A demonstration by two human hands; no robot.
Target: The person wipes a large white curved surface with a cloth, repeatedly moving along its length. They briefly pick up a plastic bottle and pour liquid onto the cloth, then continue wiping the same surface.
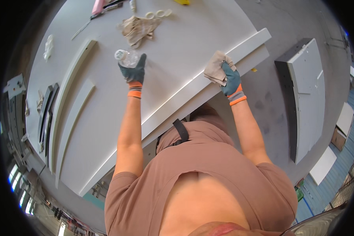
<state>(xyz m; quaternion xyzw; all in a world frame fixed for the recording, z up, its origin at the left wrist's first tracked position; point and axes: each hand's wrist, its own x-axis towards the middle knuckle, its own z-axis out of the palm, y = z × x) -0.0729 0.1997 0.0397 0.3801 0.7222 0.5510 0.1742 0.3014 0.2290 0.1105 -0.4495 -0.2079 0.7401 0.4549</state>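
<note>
My left hand (133, 72), in a dark grey-green glove with an orange cuff, is closed around a clear plastic bottle (130, 59) with a white cap, tilted above the white table (173, 59). A folded beige cloth (216, 69) is gripped in my right hand (231, 80), gloved the same way. That cloth rests against a long white bar (185, 98), which lies along the table edge nearest me. Beyond the bottle a crumpled beige rag (137, 30) lies on the table.
Two long white strips (69, 78) and several dark bars (46, 114) lie at the left. Tape rolls (155, 15), a brush (113, 6) and a white crumpled piece (48, 47) are farther off. A white-topped dark panel (305, 94) stands on the right.
</note>
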